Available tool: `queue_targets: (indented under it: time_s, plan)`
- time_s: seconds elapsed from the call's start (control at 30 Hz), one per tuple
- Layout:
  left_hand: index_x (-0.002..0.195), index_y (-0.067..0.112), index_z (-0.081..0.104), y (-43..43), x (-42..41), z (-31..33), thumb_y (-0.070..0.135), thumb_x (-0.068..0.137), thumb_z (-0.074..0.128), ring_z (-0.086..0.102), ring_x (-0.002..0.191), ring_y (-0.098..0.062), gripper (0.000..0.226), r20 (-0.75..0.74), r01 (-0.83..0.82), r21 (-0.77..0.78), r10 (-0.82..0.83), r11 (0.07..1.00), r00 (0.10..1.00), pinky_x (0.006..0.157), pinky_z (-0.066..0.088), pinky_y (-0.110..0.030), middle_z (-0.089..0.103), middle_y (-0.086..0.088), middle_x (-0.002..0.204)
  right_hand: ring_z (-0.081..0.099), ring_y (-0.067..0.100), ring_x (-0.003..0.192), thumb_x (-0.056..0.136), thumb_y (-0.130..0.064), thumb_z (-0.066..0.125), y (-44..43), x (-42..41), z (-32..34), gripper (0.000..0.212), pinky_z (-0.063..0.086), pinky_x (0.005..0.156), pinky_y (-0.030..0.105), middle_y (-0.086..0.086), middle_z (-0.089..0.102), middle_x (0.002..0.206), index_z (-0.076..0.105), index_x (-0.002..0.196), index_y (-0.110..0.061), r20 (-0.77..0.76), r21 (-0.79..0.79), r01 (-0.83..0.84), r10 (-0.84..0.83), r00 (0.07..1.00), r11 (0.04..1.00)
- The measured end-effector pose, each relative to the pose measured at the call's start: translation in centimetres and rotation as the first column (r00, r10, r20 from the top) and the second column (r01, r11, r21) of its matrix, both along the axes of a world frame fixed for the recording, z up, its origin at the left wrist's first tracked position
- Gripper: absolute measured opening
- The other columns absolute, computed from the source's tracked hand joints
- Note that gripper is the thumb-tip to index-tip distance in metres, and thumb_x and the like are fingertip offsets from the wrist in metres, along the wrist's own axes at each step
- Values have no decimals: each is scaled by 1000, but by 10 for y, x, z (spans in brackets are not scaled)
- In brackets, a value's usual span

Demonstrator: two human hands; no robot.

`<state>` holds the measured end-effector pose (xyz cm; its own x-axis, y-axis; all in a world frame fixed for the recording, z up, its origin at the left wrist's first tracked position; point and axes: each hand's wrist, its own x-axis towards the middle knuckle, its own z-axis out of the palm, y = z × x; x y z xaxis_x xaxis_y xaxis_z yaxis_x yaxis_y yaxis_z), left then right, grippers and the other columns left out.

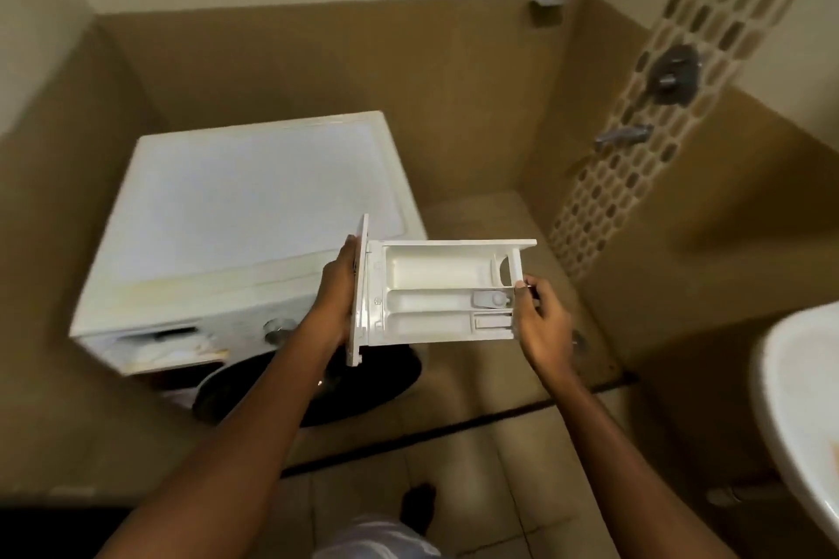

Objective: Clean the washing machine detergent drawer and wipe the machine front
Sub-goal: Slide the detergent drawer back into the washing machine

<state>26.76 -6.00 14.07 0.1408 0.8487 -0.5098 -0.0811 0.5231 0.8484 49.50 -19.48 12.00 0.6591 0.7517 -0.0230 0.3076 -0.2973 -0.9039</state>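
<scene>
foot: one foot [420, 502] on the tiled floor [522, 468], right at the bottom edge, pretty dark down there

left hand: the left hand [335, 295] has the drawer by its front panel [358, 286]. Fingers are wrapped round the panel's outer face where I can't see them, and the back of the hand faces the camera

right hand: the right hand [545, 327] pinches the opposite end, with thumb and curled fingers on the rear wall

detergent drawer: the detergent drawer [431, 281] is fully out of the machine, held up in the air between both hands. It's lying sideways across the view, open side up, front panel on the left and standing on edge

compartments: three long troughs side by side, with a grey cap [492, 299] at the rear of the middle one

sink: white sink [790, 377] poking in from the right edge

washing machine: white washing machine [245, 204] sits behind and left of the drawer, a bit blurry. The empty drawer slot [159, 338] is at the top left of its front, a dial [278, 328] is just beside the left wrist, and the dark round door [372, 381] is below the drawer

far wall: tan tiles with cream above. On the right there's a mosaic strip [604, 204] with a metal tap control [672, 70] and a spout [624, 134] on it
</scene>
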Motion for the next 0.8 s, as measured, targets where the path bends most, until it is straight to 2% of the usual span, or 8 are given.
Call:
queue_targets:
  time_s: [0.13, 0.27, 0.33, 0.37, 0.47, 0.57, 0.7, 0.8]
  plan:
    - [112, 30, 69, -21, -74, -5, 66, 92, 49, 67, 99, -33, 46, 8, -167, -37, 167, 985, 986, 95, 52, -47, 70, -8, 109, 59, -1, 79, 103, -31, 43, 18, -51, -4, 21, 41, 66, 21, -15, 65, 87, 63, 108, -26, 6, 4, -183, 183, 983, 983]
    - [119, 22, 72, -45, -149, -11, 71, 84, 56, 69, 103, -37, 62, 45, -323, -55, 325, 945, 945, 98, 52, -54, 74, -12, 111, 64, 13, 91, 102, -41, 42, 40, -109, -10, 29, 50, 77, 34, -10, 69, 98, 64, 115, -27, -29, -13, -342, 341, 939, 940]
    - [116, 21, 74, -53, -183, -18, 70, 84, 57, 70, 104, -36, 61, 99, -410, -47, 412, 911, 906, 98, 52, -55, 74, -12, 113, 66, 18, 90, 98, -48, 46, 49, -138, -11, 28, 57, 77, 43, -7, 70, 96, 65, 109, -30, -113, 0, -387, 385, 916, 922]
    - [112, 20, 75, -58, -198, -17, 66, 89, 55, 73, 97, -34, 55, 116, -445, -46, 448, 894, 887, 91, 56, -50, 76, -12, 108, 67, 21, 88, 96, -48, 49, 52, -154, -9, 27, 58, 75, 44, -4, 71, 95, 66, 105, -29, -174, 9, -403, 399, 900, 915]
    - [104, 19, 75, -66, -244, -17, 53, 100, 44, 74, 73, -25, 46, 181, -537, -49, 536, 842, 825, 66, 57, -35, 78, -7, 85, 70, 25, 77, 97, -35, 58, 65, -200, -9, 23, 57, 60, 35, 6, 71, 91, 66, 103, -15, -391, 64, -439, 427, 815, 896]
    - [111, 16, 75, -73, -292, -20, 57, 100, 41, 74, 81, -29, 54, 209, -634, -61, 631, 771, 747, 70, 57, -37, 77, -10, 95, 72, 26, 75, 95, -35, 62, 78, -248, -9, 23, 55, 60, 33, 1, 72, 83, 65, 97, -13, -567, 83, -483, 440, 697, 872]
    - [109, 16, 75, -79, -345, -31, 57, 98, 43, 73, 87, -32, 53, 185, -734, -102, 738, 671, 649, 72, 58, -39, 77, -10, 98, 70, 23, 82, 94, -38, 63, 96, -314, -16, 25, 56, 71, 34, 5, 73, 93, 63, 96, -13, -676, 85, -583, 477, 562, 808]
    - [114, 14, 73, -82, -373, -49, 58, 95, 45, 68, 102, -39, 56, 161, -817, -118, 823, 564, 544, 84, 56, -45, 74, -14, 108, 69, 21, 100, 92, -37, 66, 105, -357, -25, 30, 54, 78, 34, -1, 72, 113, 61, 118, -22, -698, 74, -664, 514, 499, 744]
